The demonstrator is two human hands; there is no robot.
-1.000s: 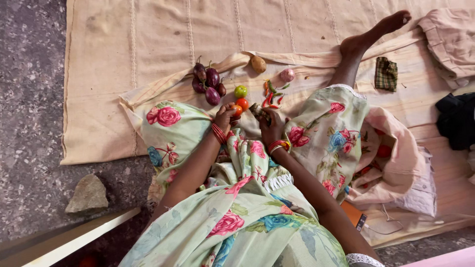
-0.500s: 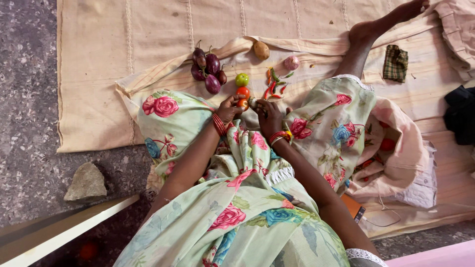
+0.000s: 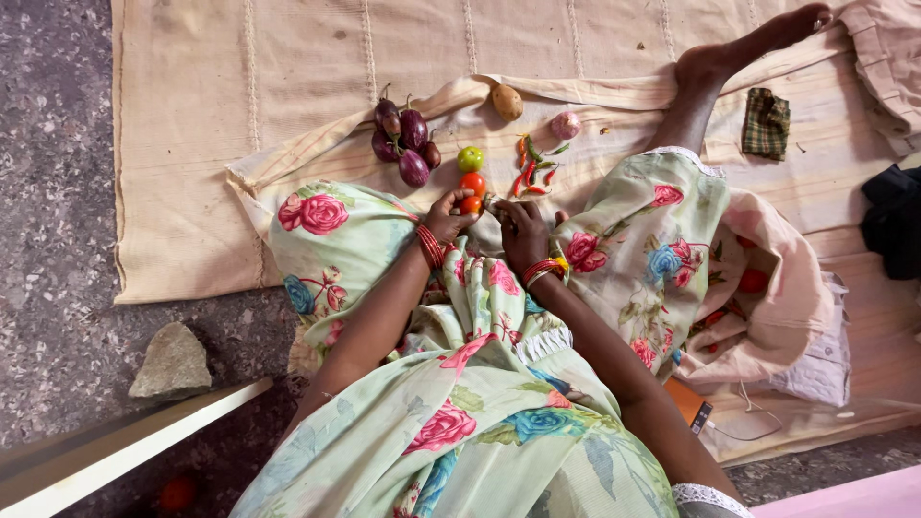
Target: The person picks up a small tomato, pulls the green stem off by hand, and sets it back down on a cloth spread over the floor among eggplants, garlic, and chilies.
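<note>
I sit on a beige mat (image 3: 288, 58) in a floral green dress. My left hand (image 3: 447, 217) pinches a small orange tomato (image 3: 470, 204) just below a red tomato (image 3: 472, 181) and a green tomato (image 3: 469, 158). My right hand (image 3: 523, 232) is curled beside it, fingers closed on a small pale-brown piece (image 3: 493, 202) that is mostly hidden. Several purple eggplants (image 3: 403, 144) lie to the upper left. Red and green chillies (image 3: 533, 171), a potato (image 3: 507, 101) and a pink onion (image 3: 565, 125) lie just beyond.
My bare leg and foot (image 3: 743, 48) stretch to the upper right. A checked cloth (image 3: 767, 122), a black cloth (image 3: 892, 221), a pink bag (image 3: 782, 288) and an orange phone with cable (image 3: 689, 408) lie right. A stone (image 3: 171, 363) and pale plank (image 3: 125, 456) are left.
My left hand has brought the orange tomato up close under the red tomato. My right hand has closed further over its piece, which shows less than before.
</note>
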